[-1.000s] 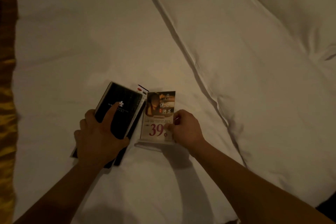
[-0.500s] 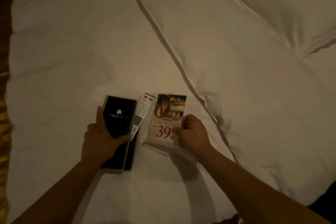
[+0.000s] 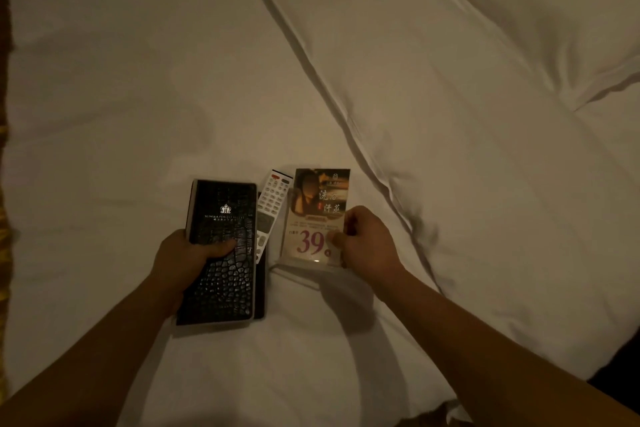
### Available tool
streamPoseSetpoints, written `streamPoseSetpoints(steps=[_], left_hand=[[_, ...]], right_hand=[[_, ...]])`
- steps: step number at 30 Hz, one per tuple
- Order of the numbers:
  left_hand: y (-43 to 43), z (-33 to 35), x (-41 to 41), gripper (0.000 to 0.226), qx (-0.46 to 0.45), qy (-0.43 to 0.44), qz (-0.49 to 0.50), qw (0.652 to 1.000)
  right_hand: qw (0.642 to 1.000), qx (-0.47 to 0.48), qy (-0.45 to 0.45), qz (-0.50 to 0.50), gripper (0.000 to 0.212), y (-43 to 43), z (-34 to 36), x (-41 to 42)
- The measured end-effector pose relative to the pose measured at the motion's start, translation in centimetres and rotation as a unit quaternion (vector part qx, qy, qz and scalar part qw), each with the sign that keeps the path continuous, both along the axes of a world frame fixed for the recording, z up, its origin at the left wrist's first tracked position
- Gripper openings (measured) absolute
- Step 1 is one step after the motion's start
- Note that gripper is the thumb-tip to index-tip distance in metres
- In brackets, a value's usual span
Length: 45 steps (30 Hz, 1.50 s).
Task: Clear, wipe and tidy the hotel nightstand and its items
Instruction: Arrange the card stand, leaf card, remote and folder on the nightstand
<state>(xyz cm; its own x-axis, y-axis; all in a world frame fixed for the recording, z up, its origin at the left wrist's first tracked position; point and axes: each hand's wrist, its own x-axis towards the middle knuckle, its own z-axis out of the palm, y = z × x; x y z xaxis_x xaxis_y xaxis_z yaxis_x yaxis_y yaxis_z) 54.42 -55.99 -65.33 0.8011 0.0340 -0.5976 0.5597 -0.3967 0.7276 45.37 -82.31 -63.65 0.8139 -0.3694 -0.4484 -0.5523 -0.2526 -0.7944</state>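
1. left hand (image 3: 181,262) grips the black croc-texture hotel folder (image 3: 221,274) by its left edge, thumb curled across the cover. the folder lies flat or nearly flat on the bed.
2. right hand (image 3: 367,243) pinches the right edge of the clear acrylic promo card stand (image 3: 317,215), the one printed "39". its base rests on the bedding and the card leans back.
3. white tv remote (image 3: 274,206) lies between the folder and the stand, with its lower end tucked under the folder edge.
4. a dark flat item (image 3: 260,291) sits under the folder. only its edge shows, can't tell what it is.
5. all of this sits on the white bed cover (image 3: 138,97), grouped close together near the person.
6. progress, as a judgement: the clear step looks about done since the items are parked on the bed.
7. nightstand not in view and no cloth in view, so the wipe can't be confirmed. wiping and putting the items back tidy look still to do.
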Motion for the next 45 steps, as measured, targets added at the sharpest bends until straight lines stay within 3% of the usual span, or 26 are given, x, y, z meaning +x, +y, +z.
streamPoseSetpoints(steps=[6,13,31,35,45], left_hand=[[-0.7,1.6,-1.1,0.039,-0.072,-0.024,0.064,0.995],[-4.5,4.9,-2.5,0.063,-0.138,-0.034,0.048,0.989],[-31.6,9.1,-16.0,0.060,-0.210,0.007,-0.171,0.963],[-36.9,9.8,-19.6,0.052,-0.216,0.016,-0.212,0.953],[-45.8,10.2,-27.1,0.059,-0.213,0.040,-0.279,0.936]], right_hand=[[0.999,0.000,-0.028,-0.022,0.014,-1.6,1.5,-1.2],[0.996,-0.016,-0.074,-0.051,0.012,-5.5,4.8,-4.0],[0.948,-0.075,-0.131,-0.281,0.009,-25.9,10.3,-27.0],[0.939,-0.094,-0.126,-0.307,0.010,-28.9,10.9,-32.4],[0.911,-0.095,-0.116,-0.383,0.014,-33.7,11.2,-43.1]])
